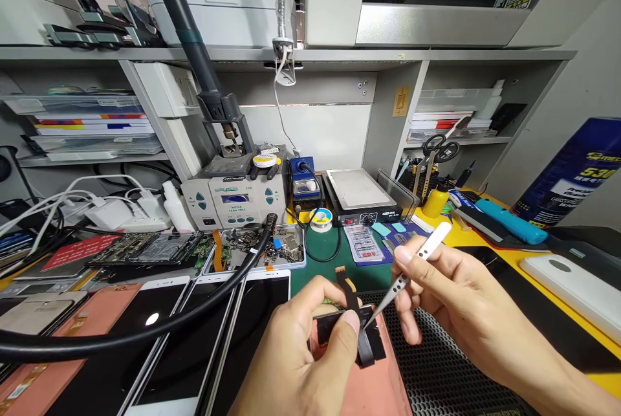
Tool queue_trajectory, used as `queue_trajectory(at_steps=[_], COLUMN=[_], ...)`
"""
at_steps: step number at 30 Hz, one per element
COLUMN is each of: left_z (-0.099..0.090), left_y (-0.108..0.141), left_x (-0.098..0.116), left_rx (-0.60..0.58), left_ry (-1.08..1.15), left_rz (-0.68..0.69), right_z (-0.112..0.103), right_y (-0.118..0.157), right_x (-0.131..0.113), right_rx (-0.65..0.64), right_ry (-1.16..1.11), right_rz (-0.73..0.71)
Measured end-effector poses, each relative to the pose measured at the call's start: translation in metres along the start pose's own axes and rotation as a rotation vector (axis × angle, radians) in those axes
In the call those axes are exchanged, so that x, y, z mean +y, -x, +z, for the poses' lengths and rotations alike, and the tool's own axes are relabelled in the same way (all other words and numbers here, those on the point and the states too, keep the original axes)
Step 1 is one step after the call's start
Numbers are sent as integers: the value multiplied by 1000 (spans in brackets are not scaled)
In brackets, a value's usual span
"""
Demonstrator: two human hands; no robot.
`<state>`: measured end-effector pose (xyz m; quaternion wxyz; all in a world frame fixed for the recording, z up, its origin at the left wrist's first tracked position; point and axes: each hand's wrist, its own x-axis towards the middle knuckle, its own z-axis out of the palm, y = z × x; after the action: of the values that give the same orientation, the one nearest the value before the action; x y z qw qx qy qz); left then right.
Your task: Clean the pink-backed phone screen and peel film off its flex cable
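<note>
Cluttered repair bench (604,385), yellow with a green mat, grey shelving behind. Nearest, low centre: my left hand (303,361), back up, thumb and index pinched closed on a dark flex cable (351,298), which sits over a black piece on one pink-backed panel (371,393). Its other fingers are mostly hidden; can't tell what they grip below. My right hand (456,290) comes in from the right, wrist low, thumb and fingers closed on one pair of steel tweezers (398,282), remaining fingers loosely curled. Tweezers slant down-left, tips right by the cable; contact too fine to call. Perforated black mat (431,354) under that wrist, partly covered.

Left of my hands: three dark screens (162,332) side by side, bottoms cut off or covered, a thick black hose (194,319) crossing them. Beyond: one parts tray (291,264), contents too small to count; two solder spools, one on the mat (321,219), one atop a grey rework station (235,196); one blue soldering station (305,184); one flat hot plate (361,189). Right: one blue spray can (567,176), cut by the edge. Farthest, one big pale machine (436,24) on the shelf, top cropped.
</note>
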<state>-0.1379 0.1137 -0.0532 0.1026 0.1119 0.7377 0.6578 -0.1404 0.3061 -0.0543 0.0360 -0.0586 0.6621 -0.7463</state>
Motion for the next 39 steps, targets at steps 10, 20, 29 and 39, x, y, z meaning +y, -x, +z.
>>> queue_trajectory(at_steps=[10, 20, 29, 39], left_z=[0, -1, -1, -1], left_y=[-3, 1, 3, -1], left_x=[1, -3, -1, -4], left_rx=[13, -53, -98, -117], left_ry=[-7, -30, -71, -84], left_rz=[7, -39, -40, -29], right_z=[2, 0, 0, 1], right_y=[1, 1, 1, 5], right_x=[-2, -1, -1, 4], right_rx=[-23, -15, -25, -66], right_ry=[-38, -32, -61, -2], right_rz=[16, 14, 17, -34])
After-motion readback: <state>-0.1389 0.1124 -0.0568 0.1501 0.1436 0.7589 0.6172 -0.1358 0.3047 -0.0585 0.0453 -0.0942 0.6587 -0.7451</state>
